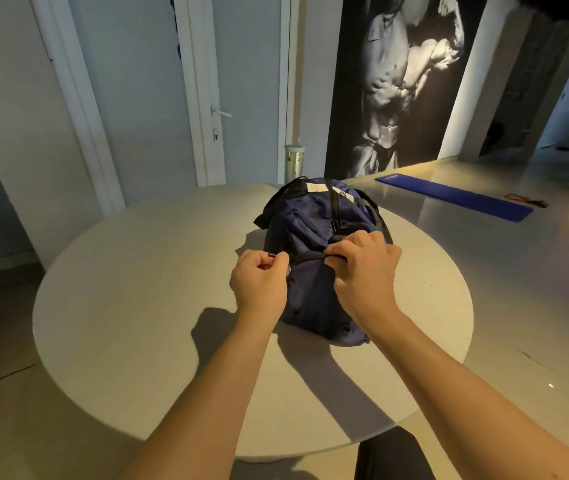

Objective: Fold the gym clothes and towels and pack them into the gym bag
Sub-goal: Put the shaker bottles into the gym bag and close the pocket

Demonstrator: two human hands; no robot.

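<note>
Our right hand (pixel 362 271) grips the bag (pixel 314 216) steady so our left hand (pixel 262 284) can pinch its small tab (pixel 272 256) (probably the zip pull).

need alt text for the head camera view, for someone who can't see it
A person works at a navy gym bag on a round white table: the left hand pinches a small tab at its side, and the right hand grips the black band across its top. Behind are a white door, a poster and a blue floor mat.
</note>
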